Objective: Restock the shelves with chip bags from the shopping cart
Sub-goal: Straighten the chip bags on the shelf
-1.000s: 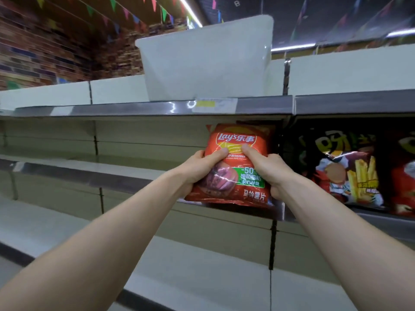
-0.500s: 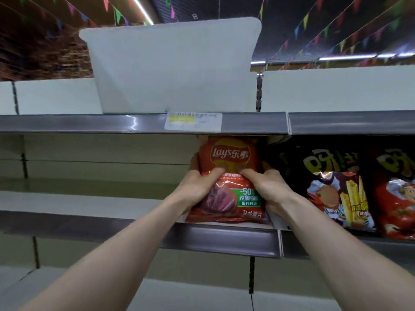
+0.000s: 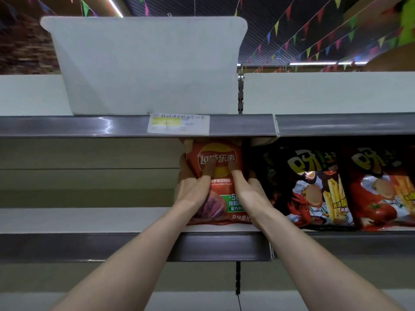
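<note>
A red Lay's chip bag [image 3: 215,153] stands upright on the middle shelf [image 3: 89,221], at its right end. My left hand [image 3: 193,189] grips the bag's left side, thumb across the front and fingers round the edge. My right hand [image 3: 247,189] holds the bag's right side with its thumb lying on the front. Both thumbs reach up to the logo. The shopping cart is out of view.
Dark and red chip bags [image 3: 314,187] stand right of the Lay's bag on the neighbouring shelf section. A white plastic bin [image 3: 146,63] sits on the shelf above, over a price label [image 3: 178,124]. The middle shelf left of the bag is bare.
The bag has gone from in front of the shelf edge to standing deeper on the shelf. Both hands slid up its front, and the view has moved closer.
</note>
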A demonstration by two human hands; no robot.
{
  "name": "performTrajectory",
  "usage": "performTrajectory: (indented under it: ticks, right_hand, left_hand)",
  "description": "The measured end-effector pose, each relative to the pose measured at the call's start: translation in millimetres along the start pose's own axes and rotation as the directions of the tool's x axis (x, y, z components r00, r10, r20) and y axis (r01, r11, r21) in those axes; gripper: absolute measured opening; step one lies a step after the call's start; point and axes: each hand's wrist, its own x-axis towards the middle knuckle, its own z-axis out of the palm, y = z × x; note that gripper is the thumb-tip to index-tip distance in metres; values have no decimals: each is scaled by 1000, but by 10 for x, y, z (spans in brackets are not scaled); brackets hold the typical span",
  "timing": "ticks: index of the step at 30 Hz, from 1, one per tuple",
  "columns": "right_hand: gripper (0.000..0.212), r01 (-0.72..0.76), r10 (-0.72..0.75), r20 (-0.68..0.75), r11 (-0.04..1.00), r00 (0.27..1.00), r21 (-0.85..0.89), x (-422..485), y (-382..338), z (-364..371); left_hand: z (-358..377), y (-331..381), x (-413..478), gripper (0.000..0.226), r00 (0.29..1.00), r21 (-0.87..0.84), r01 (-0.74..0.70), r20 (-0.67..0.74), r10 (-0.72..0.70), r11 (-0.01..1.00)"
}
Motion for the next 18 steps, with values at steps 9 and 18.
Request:
performTrajectory:
  ticks: [9, 18]
  right_hand:
    - [58, 108, -118, -66, 985, 991, -135, 5, 22, 54]
    - [46, 87, -95, -49, 985, 994, -147, 1, 9, 46]
  left_hand:
    - [44, -66, -34, 65, 944, 205, -168, -247, 217, 964]
    - [87, -131, 34, 58, 952, 156, -158, -239, 193, 975]
